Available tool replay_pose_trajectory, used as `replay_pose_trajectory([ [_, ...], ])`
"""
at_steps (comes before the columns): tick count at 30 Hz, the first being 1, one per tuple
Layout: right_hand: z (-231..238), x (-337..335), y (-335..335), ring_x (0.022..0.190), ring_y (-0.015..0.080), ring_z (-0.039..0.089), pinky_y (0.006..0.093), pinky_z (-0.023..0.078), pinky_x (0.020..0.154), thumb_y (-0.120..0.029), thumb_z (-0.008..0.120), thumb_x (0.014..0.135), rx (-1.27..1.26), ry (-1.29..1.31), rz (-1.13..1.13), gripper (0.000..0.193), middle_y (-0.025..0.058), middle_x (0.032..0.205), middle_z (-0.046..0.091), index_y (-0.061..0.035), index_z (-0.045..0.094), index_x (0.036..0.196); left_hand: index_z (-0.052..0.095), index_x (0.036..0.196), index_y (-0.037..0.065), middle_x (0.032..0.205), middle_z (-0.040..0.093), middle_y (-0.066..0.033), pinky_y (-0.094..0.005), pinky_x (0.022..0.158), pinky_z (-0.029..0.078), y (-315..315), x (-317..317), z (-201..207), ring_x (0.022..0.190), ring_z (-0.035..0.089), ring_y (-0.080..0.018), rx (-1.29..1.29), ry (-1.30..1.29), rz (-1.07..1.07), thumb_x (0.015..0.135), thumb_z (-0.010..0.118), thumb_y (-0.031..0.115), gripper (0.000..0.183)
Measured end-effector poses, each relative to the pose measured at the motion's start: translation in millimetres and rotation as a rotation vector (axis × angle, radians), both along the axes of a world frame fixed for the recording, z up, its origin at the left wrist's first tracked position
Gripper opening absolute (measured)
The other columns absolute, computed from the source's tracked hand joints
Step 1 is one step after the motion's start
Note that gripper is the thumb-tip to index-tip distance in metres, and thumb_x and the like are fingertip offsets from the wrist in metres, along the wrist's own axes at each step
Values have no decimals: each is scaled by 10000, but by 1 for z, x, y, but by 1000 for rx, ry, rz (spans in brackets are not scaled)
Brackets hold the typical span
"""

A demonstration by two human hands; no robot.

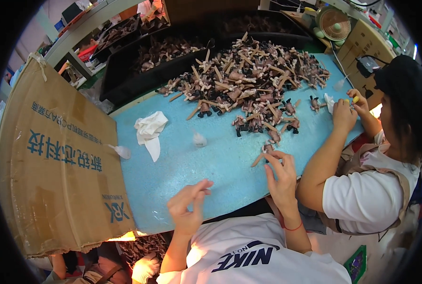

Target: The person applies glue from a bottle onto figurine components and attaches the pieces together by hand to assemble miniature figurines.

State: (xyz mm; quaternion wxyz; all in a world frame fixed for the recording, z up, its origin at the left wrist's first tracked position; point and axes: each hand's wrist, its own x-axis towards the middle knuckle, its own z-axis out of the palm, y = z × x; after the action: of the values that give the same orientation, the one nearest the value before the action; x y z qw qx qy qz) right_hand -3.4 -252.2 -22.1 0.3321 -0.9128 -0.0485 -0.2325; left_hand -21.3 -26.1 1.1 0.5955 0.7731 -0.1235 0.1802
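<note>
My left hand [187, 203] hovers over the near edge of the blue table, fingers loosely bent and thumb apart, with nothing seen in it. Farther right, my right hand [283, 182] is raised with fingers and thumb spread. Its fingertips are at or just short of a small brown doll-like figure [268, 147] with a flat tan stick; whether they touch it I cannot tell. Beyond lies a large heap of similar figures [239, 75], brown-bodied with dark feet, many with tan sticks. A white squeeze bottle [199, 139] and a crumpled white cloth [150, 128] are on the table's left half.
An upright cardboard sheet [64, 161] walls off the left side, with another small bottle [121, 151] against it. Black bins [111, 85] of figures line the back. At the right a co-worker [362, 189] handles something small. A fan [335, 23] stands at the far right.
</note>
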Motion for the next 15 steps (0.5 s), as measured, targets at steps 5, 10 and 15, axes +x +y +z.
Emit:
replay_pose_trajectory([
  [5,-3,8,-4,939,320,484,395,423,798,17,627,695,-159,-78,-104,420,131,1070,526,-55,558,1103,637,970,-21,835,667,-128,-247,598,483,-16,-10,-19,659,628,-164,23,98,-95,818,543,-12,179],
  [10,-25,14,-11,957,313,499,390,423,812,14,651,670,-177,57,-62,482,145,1077,526,-65,545,1133,642,930,-27,821,671,-113,-273,607,486,-21,-15,-23,655,638,-191,49,154,-102,787,566,-25,162],
  [15,-24,11,-6,938,296,528,353,452,777,29,622,700,-151,27,-52,430,150,1061,552,-40,560,1119,642,948,-20,831,670,-112,-280,615,489,-22,-16,-27,673,638,-201,65,162,-106,801,563,-4,167],
])
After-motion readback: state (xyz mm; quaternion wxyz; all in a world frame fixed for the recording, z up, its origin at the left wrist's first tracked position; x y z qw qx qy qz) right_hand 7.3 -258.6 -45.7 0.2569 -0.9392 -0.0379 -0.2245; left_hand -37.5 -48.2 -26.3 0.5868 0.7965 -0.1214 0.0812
